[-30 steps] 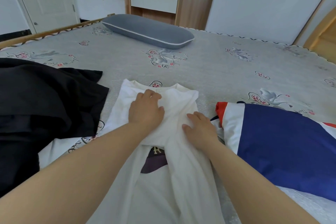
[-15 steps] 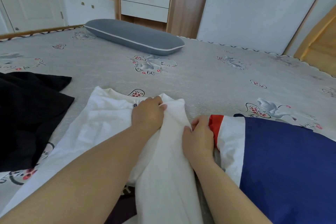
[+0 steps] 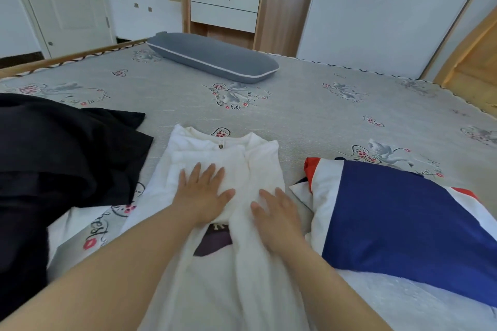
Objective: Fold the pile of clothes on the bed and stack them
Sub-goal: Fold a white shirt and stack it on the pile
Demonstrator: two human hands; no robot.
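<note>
A white shirt [image 3: 228, 156] lies face up in front of me on the bed [image 3: 309, 113], its collar away from me and both sides folded inward. My left hand [image 3: 204, 196] rests flat on the folded left side, fingers spread. My right hand [image 3: 277, 212] lies flat on the folded right side. Neither hand grips the cloth. A dark printed patch [image 3: 213, 239] shows between the folded sides, below my left hand.
A black garment [image 3: 61, 156] is heaped at the left. A navy, white and red garment [image 3: 398, 215] lies at the right. A grey bolster pillow [image 3: 212, 56] sits at the far side. Beyond the bed stand a wooden drawer unit [image 3: 224, 5] and a wardrobe door [image 3: 376, 16].
Both hands let go of the pinched shirt fabric and now lie flat on it. The right side of the shirt is folded over and laid down. The view shifted slightly.
</note>
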